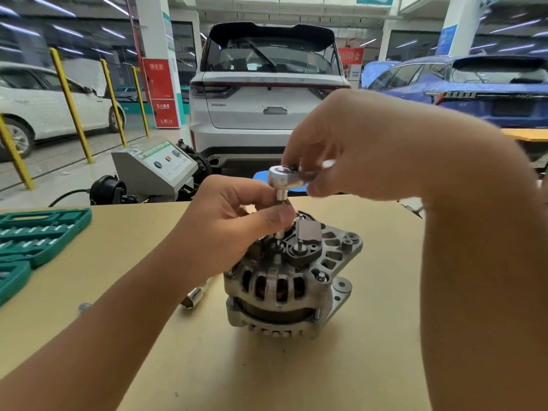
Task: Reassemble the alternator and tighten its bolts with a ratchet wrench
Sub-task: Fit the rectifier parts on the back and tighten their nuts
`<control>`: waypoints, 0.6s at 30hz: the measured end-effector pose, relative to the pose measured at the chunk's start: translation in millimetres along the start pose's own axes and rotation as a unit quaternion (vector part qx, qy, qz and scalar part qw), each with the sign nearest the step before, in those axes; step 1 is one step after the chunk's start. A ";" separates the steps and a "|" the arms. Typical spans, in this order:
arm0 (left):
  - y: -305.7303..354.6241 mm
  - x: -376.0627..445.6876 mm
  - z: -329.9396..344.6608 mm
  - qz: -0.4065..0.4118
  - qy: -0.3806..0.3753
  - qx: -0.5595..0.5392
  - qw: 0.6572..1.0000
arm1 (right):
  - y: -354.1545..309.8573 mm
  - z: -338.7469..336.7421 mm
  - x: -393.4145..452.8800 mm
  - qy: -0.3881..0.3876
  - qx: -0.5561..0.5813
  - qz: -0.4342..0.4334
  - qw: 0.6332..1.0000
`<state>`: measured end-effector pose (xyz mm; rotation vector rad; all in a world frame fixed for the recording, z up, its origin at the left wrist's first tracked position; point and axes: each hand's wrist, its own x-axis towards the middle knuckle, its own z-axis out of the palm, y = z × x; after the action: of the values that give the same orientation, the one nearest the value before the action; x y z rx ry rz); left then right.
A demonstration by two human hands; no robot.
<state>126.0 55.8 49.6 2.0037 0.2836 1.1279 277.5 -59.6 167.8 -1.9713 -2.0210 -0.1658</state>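
Car workshop, tan workbench (296, 381) in front.
White SUV (268, 93) parked tail-on straight ahead, white car (44, 102) left, blue car (474, 84) right. Yellow posts (71, 105) on grey floor, white pillars (154, 40), red sign (161, 93), ceiling strip lights (50, 4).

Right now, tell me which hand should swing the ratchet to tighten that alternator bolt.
Right hand: it holds the ratchet wrench handle. Left hand pinches the extension on the alternator.
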 end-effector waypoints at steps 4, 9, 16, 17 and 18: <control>-0.8 -1.0 1.3 0.000 0.010 -0.010 1.000 | -3.8 2.8 -0.2 0.008 -0.038 -0.021 0.999; -0.4 -3.2 0.7 0.027 -0.002 0.009 1.000 | -1.5 -3.8 -4.9 -0.023 -0.006 -0.017 1.000; -2.1 -2.7 -0.7 0.042 -0.008 0.003 0.999 | -14.6 -0.7 -7.2 -0.065 -0.046 -0.033 0.996; -2.7 -2.6 0.4 0.046 -0.005 0.014 0.999 | -13.3 -0.9 -6.2 -0.055 -0.052 -0.033 0.997; -2.8 -2.3 0.2 0.048 -0.006 0.025 0.999 | -12.2 -0.6 -5.1 -0.048 -0.050 -0.033 0.997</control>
<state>125.4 56.2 46.0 2.0855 0.2122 1.1796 265.5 -65.2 168.4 -2.0085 -2.1786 -0.1938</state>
